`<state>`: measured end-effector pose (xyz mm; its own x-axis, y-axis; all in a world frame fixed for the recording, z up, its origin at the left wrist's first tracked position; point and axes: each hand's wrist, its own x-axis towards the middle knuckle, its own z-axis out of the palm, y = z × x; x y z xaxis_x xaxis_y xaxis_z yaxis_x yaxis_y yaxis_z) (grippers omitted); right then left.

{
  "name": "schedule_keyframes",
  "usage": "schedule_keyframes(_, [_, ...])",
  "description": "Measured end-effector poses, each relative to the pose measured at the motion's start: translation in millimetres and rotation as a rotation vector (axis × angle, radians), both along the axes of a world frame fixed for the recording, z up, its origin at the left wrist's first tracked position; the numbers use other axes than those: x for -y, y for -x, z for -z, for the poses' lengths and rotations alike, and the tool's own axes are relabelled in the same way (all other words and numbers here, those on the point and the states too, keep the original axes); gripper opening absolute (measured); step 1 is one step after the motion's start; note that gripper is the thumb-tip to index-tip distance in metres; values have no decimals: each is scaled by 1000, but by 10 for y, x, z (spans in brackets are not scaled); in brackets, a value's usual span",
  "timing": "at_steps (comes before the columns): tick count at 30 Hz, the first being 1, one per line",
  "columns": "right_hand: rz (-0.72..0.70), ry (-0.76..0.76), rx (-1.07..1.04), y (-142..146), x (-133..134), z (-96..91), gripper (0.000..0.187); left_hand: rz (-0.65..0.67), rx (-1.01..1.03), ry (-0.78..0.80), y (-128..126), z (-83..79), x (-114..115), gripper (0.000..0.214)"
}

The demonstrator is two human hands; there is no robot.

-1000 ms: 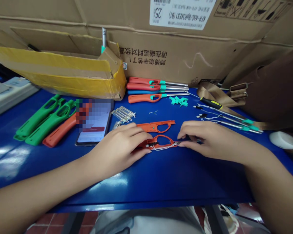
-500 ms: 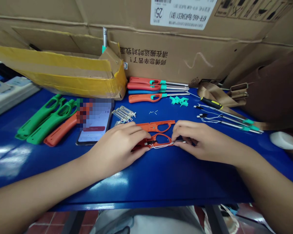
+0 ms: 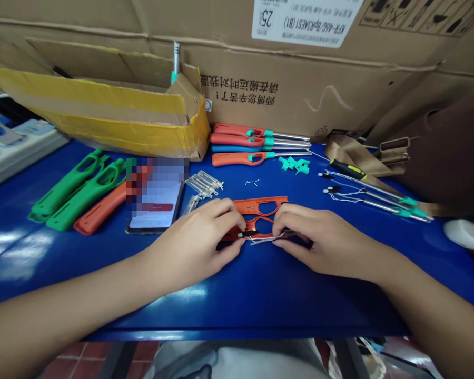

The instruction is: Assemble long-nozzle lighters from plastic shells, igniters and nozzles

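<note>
My left hand [image 3: 195, 239] presses down on the handle end of an orange lighter half-shell [image 3: 256, 229] lying on the blue table [image 3: 260, 295], fingers curled over it. My right hand [image 3: 319, 237] pinches a thin metal tube with white wires [image 3: 266, 239] at the shell's front end. A second orange half-shell [image 3: 263, 204] lies just behind, untouched.
Finished orange and blue lighters [image 3: 245, 143] lie at the back. Green and orange shells [image 3: 79, 192] and a phone [image 3: 156, 202] sit left, clear tubes [image 3: 203, 184] beside it. Metal rods with teal tips [image 3: 379, 197], a screwdriver [image 3: 345, 169] and teal bits [image 3: 296, 165] lie right. Cardboard boxes [image 3: 102, 113] stand behind.
My right hand has slid left along the tube toward the shell, closing the gap to my left hand. The left hand has stayed on the shell.
</note>
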<state>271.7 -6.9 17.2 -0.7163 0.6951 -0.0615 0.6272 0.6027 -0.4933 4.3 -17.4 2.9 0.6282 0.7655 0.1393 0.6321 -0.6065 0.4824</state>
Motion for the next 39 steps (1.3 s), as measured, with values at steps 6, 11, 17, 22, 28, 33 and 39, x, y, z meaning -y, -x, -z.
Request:
schedule_keyframes(6, [-42,-84,33,8,0,7,8,1,-3,36,-2,19,-5,9])
schedule_keyframes(11, [-80,-105,0,-10,-13,10,12,8,18,85,-23,-23,-19,16])
schedule_keyframes(17, [-59,-40,-165,-59,-42,10,6,0,8,71,-29,-4,-32,13])
schedule_keyframes(22, [-120,7,-147,-78,-55,-15,3,-45,31,38,-21,37,-43,12])
schedule_keyframes(28, [-142,48,-89,-90,-47,-89,15,-46,61,0,-13,73,-61,11])
schedule_keyframes(33, [-1,-23,-145,-183,-114,-93,13,-25,73,-50,-7,85,-62,14])
schedule_keyframes(39, [32,7,-81,-204,-195,-19,11,0,63,-129,-14,113,-68,22])
